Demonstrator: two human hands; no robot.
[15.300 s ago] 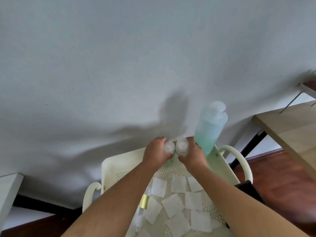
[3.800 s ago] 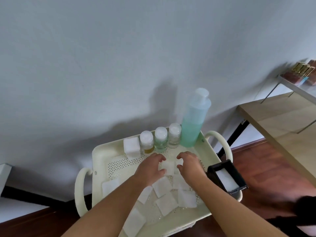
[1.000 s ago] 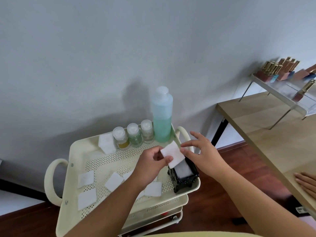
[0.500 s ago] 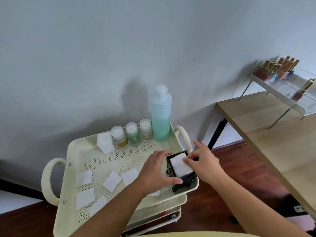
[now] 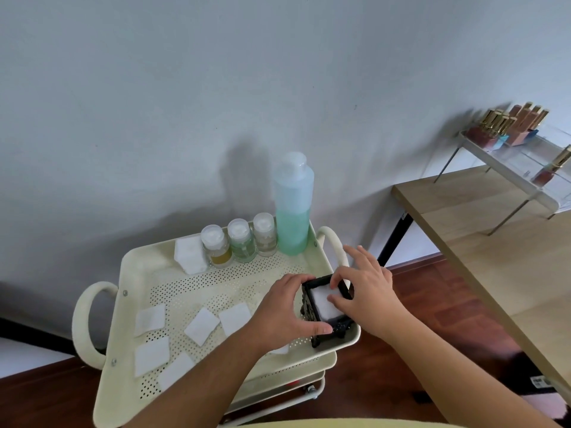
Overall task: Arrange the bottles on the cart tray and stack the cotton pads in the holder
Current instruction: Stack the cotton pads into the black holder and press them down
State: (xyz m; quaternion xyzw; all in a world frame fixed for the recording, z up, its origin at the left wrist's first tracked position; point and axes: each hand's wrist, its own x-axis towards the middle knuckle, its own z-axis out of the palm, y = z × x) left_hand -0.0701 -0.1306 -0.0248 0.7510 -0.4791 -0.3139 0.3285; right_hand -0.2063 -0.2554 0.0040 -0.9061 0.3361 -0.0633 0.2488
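The cotton pad (image 5: pixel 323 302) you held over the black holder (image 5: pixel 321 330) a second ago now lies inside it, at the cart tray's (image 5: pixel 136 267) right front corner. Your left hand (image 5: pixel 285 310) cups the holder's side; your right hand's (image 5: pixel 367 291) fingertips press the pad.

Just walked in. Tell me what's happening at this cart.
A person is filling a black holder at the right edge of the cart tray with cotton pads. The left hand steadies the holder while the right hand presses a white pad into its top. Four bottles stand in a row at the back. Several loose pads lie on the tray, not yet stacked.
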